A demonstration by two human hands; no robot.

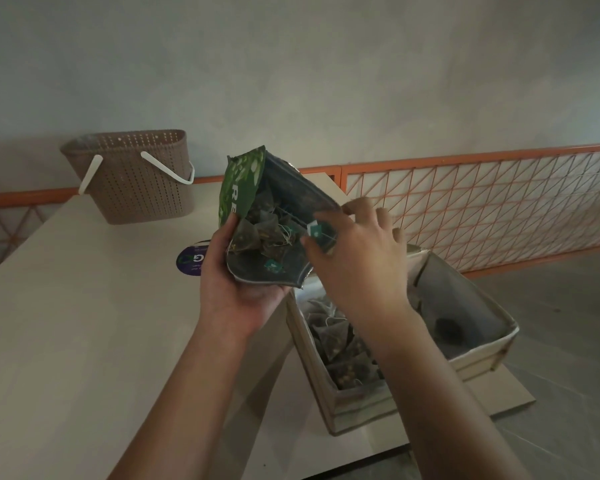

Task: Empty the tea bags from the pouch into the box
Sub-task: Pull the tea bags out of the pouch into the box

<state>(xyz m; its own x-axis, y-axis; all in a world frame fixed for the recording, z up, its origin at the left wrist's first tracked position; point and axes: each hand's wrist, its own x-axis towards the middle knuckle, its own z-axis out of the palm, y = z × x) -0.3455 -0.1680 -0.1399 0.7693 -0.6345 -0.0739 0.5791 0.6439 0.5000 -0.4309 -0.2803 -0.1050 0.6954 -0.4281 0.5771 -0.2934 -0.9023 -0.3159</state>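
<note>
Pouch point(278, 209) in left hand point(236, 285) grip, above box point(465, 362)

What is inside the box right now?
The box holds pyramid tea bags piled along its left side, and a grey liner shows on the right. The right forearm crosses over the middle, so what lies beneath it is hidden.

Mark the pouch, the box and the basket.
pouch point(240, 188): head view, green printed front panel.
box point(478, 355): head view, right-hand outer wall near the rim.
basket point(142, 188): head view, perforated front wall.
</note>
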